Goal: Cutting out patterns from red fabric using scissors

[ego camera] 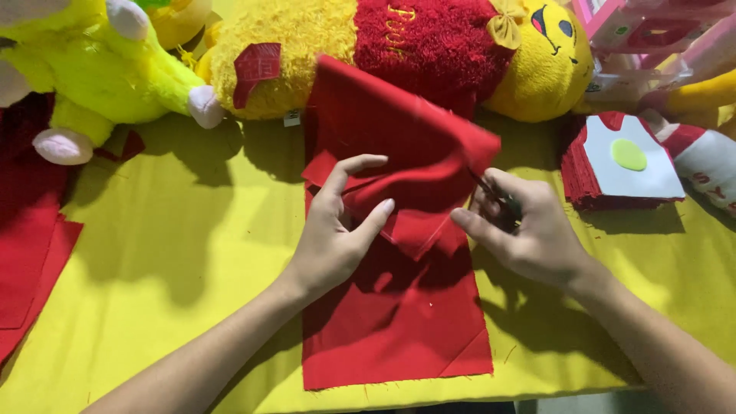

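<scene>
A long strip of red fabric (399, 330) lies on the yellow table cover (176, 253), its far part lifted and folded over. My left hand (337, 230) pinches a folded flap of the fabric between thumb and fingers. My right hand (521, 226) grips dark-handled scissors (498, 201) whose blades meet the fabric's right edge.
A yellow plush bear in a red shirt (399, 46) lies at the back. A yellow-green plush (100, 69) sits back left. More red fabric (31, 230) lies at the left edge. A stack of red pieces topped by a white sheet (629, 165) stands right.
</scene>
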